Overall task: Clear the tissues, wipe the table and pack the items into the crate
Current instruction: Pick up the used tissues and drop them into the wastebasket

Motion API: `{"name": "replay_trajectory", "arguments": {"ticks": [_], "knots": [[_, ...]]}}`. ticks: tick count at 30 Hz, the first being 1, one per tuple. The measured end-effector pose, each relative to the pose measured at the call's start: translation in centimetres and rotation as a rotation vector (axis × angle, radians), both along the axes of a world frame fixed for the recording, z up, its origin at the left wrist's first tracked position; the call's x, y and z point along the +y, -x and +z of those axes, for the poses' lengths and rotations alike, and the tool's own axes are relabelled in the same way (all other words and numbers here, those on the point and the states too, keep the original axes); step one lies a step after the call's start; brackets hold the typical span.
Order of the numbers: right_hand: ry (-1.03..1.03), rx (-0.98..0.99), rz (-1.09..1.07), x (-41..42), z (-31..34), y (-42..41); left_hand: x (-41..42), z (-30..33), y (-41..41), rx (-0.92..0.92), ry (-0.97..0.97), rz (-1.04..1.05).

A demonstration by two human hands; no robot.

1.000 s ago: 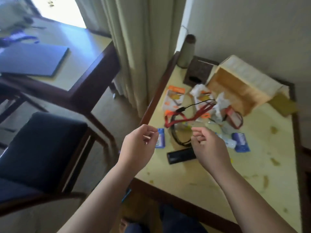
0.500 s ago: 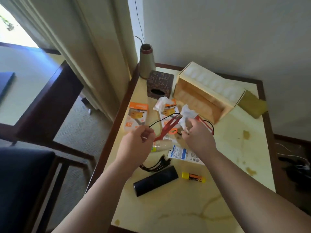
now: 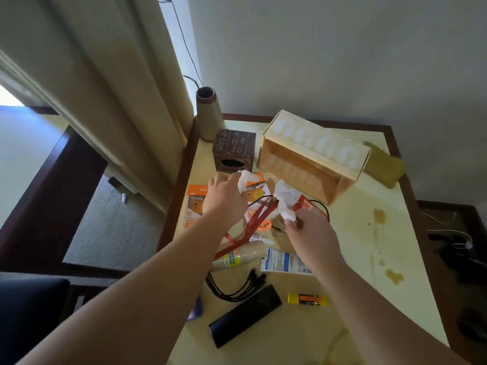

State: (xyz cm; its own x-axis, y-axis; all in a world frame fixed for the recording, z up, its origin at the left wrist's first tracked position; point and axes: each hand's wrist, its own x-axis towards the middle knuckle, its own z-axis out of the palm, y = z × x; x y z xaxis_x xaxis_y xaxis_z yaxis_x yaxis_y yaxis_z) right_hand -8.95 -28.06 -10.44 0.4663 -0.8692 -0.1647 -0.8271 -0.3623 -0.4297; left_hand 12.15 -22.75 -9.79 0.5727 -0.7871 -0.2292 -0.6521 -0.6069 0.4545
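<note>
counter: pale yellow stone-look counter (image 3: 350, 241) with dark wood trim, fills the middle of the frame, stained at right
crate: light wooden crate (image 3: 311, 164) tipped on its side, upper centre
left hand: left hand (image 3: 226, 198) pinching a crumpled white tissue (image 3: 245, 180)
right hand: right hand (image 3: 313, 233) gripping another white tissue wad (image 3: 286, 200), just right of centre
step: looks like tissue clearing; next probably bin both, then wipe

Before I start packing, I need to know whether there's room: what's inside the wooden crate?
The wooden crate lies on its side, opening facing the person. The visible interior shows only bare slats, with nothing in it. Its far-right inner end is hidden by the side wall.
</note>
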Motion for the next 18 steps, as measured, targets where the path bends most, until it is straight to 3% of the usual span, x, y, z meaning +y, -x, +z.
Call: {"name": "replay_trajectory", "arguments": {"ticks": [7,14,18], "knots": [[0.092,-0.098,-0.013,1.1,0.5,2.0,-2.2,-2.5,-1.0,-0.113,-0.097,-0.118],[0.187,-0.033,0.099,-1.1,0.3,0.9,-1.1,-2.1,-1.0,-0.14,0.093,0.0],[0.084,-0.038,0.105,-3.7,-0.5,-0.7,1.5,-0.2,0.5,-0.11,0.272,0.096]]}}
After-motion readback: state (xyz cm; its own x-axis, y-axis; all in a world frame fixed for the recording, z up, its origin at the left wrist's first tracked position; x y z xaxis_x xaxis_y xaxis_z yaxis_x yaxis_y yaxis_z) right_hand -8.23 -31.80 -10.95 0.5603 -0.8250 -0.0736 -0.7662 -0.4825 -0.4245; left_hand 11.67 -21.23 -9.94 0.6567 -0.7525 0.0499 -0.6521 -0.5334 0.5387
